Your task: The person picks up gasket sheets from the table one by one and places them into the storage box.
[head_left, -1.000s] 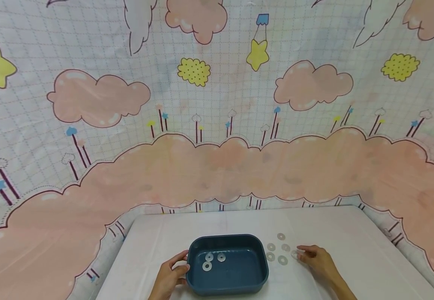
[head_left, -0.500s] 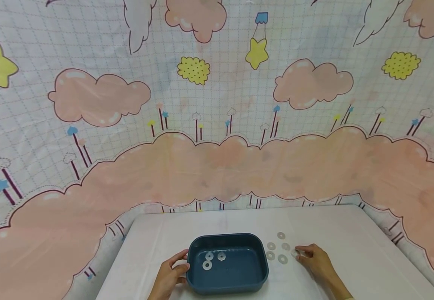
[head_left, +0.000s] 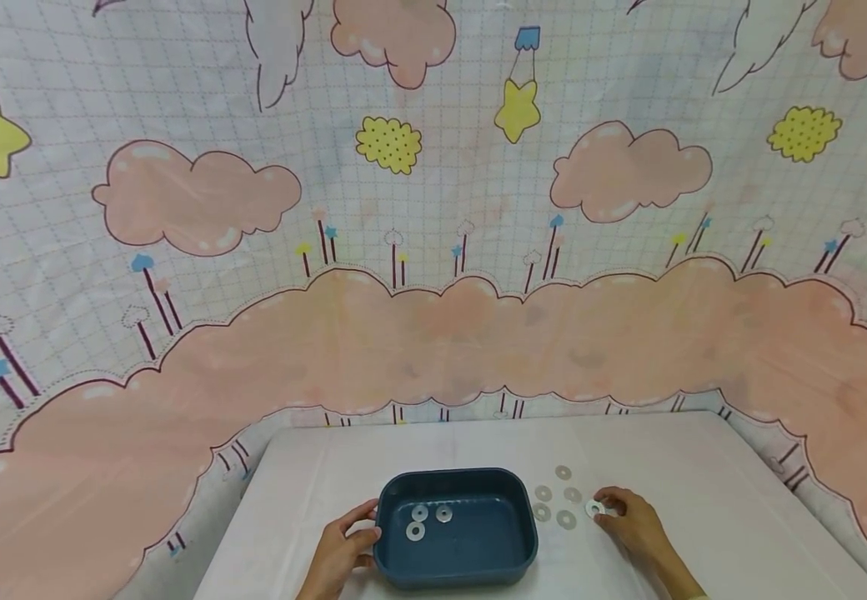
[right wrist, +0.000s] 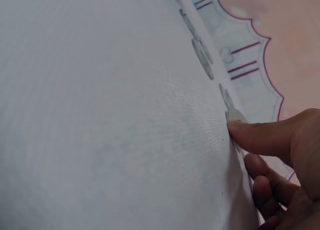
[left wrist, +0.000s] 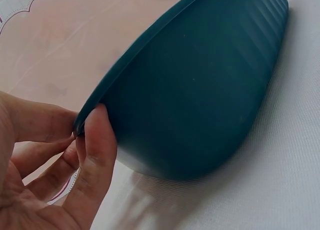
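A dark blue rectangular tub (head_left: 459,577) stands on the white table, with several flat metal washers (head_left: 416,531) lying inside toward its left. At the tub's left end my left hand (head_left: 339,546) grips the rim; in the left wrist view its fingertips (left wrist: 100,125) meet the edge and the outer wall. To the right of the tub, my right hand (head_left: 632,525) pinches a single washer (head_left: 593,508) between thumb and fingers, its face tilted up and bright. In the right wrist view the thumb (right wrist: 260,137) presses on that washer, close to the tabletop.
Several more washers (head_left: 566,520) lie flat and loosely scattered between the tub and my right hand. The white tabletop (head_left: 313,467) reaches back to a patterned cloth (head_left: 433,342) with clouds and stars, which hangs behind it.
The washer at my right fingertips, pale and low before, is now tipped up with its hole showing. My right fingers have curled in more. The left hand and the tub stay put.
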`<state>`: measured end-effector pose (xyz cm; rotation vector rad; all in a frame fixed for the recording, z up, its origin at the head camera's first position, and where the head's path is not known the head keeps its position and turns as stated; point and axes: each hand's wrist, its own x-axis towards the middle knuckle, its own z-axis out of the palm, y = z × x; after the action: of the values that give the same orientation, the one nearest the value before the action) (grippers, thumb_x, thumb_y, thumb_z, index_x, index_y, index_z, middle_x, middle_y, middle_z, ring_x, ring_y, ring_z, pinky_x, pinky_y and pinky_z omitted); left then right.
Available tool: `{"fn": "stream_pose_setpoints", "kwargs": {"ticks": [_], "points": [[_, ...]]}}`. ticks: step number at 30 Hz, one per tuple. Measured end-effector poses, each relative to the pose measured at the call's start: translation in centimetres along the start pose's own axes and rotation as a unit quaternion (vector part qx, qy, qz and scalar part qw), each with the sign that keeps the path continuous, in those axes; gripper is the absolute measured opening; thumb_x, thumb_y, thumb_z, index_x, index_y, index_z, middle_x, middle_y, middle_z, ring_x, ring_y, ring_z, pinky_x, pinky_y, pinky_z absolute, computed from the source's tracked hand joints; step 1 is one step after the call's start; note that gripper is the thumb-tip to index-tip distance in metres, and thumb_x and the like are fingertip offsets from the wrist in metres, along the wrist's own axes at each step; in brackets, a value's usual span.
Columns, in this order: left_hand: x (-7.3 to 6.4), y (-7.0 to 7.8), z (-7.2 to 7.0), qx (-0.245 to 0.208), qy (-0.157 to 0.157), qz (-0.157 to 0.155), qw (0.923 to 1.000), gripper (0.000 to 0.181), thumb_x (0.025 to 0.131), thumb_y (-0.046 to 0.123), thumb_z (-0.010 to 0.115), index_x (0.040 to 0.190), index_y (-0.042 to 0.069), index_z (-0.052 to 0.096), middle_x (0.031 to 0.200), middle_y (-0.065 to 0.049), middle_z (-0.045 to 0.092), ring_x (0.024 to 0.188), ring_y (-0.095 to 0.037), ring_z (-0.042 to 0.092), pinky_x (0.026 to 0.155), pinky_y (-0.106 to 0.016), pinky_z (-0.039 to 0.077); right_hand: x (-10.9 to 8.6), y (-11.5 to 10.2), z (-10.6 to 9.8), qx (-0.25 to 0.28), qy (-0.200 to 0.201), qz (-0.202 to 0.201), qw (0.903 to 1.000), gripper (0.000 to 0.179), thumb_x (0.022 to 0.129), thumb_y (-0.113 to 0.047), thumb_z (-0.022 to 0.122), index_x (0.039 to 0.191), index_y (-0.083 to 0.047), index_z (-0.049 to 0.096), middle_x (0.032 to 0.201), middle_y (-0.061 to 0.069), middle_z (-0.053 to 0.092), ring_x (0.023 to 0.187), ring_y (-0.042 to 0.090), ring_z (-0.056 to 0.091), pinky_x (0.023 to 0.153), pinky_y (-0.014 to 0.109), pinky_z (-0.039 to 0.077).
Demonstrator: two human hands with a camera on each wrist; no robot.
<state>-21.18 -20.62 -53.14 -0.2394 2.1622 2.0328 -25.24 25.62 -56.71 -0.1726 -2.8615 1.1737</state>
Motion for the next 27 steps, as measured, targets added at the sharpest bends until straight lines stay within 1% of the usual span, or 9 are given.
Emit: {"fn": "stream_pose_setpoints", "kwargs": {"ticks": [4,8,15,21,24,27], "points": [[0.0,-0.1,-0.1,0.005,0.004,-0.005,1.0000,0.055,0.089,0.003,0.062,0.141,-0.002,0.049,0.124,-0.020,0.052,0.078,-0.017,0.061,0.063,-0.034,0.055,-0.4,0.0,-0.2,0.021,0.005,0.001,0.9998,0.028,0.078,-0.008,0.075,0.105,-0.006,0.069,0.093,0.003,0.063,0.081,0.015,0.048,0.070,0.026,0.039],[0.0,-0.3,-0.1,0.010,0.007,-0.011,0.9999,0.055,0.089,0.003,0.062,0.142,-0.002,0.048,0.124,-0.020,0.052,0.079,-0.017,0.061,0.064,-0.034,0.055,-0.8,0.1,-0.4,0.036,0.005,0.003,0.9993,0.027,0.080,-0.006,0.073,0.106,-0.006,0.070,0.089,0.001,0.062,0.077,0.013,0.048,0.067,0.023,0.038],[-0.2,-0.6,-0.2,0.017,0.007,-0.009,0.9998,0.055,0.089,0.003,0.061,0.142,-0.003,0.048,0.124,-0.020,0.052,0.079,-0.017,0.062,0.063,-0.035,0.055,-1.2,0.1,-0.5,0.055,0.008,0.011,0.9984,0.019,0.086,-0.004,0.065,0.104,-0.005,0.071,0.089,0.002,0.066,0.080,0.013,0.054,0.070,0.025,0.043],[-0.4,-0.5,-0.2,0.015,0.009,-0.010,0.9998,0.055,0.089,0.002,0.062,0.141,-0.003,0.048,0.123,-0.019,0.052,0.077,-0.016,0.062,0.063,-0.035,0.055,-1.7,-0.4,-0.9,0.064,0.013,0.014,0.9978,0.018,0.086,-0.004,0.065,0.103,-0.004,0.071,0.091,0.004,0.069,0.081,0.012,0.058,0.070,0.023,0.045],[-0.4,-0.4,-0.2,0.016,0.008,-0.011,0.9998,0.055,0.089,0.002,0.061,0.142,-0.003,0.048,0.124,-0.020,0.052,0.077,-0.017,0.062,0.063,-0.035,0.055,-1.9,-0.7,-1.2,0.068,0.017,0.023,0.9973,0.019,0.086,-0.005,0.065,0.103,-0.003,0.072,0.092,0.005,0.070,0.082,0.013,0.059,0.071,0.023,0.045],[-0.5,-0.4,-0.3,0.019,0.009,-0.011,0.9997,0.055,0.089,0.003,0.061,0.142,-0.003,0.047,0.124,-0.020,0.051,0.078,-0.017,0.062,0.063,-0.035,0.055,-2.1,-0.9,-1.5,0.063,0.024,0.017,0.9976,0.019,0.085,-0.004,0.066,0.103,-0.002,0.072,0.092,0.007,0.071,0.082,0.014,0.060,0.071,0.024,0.045]]}}
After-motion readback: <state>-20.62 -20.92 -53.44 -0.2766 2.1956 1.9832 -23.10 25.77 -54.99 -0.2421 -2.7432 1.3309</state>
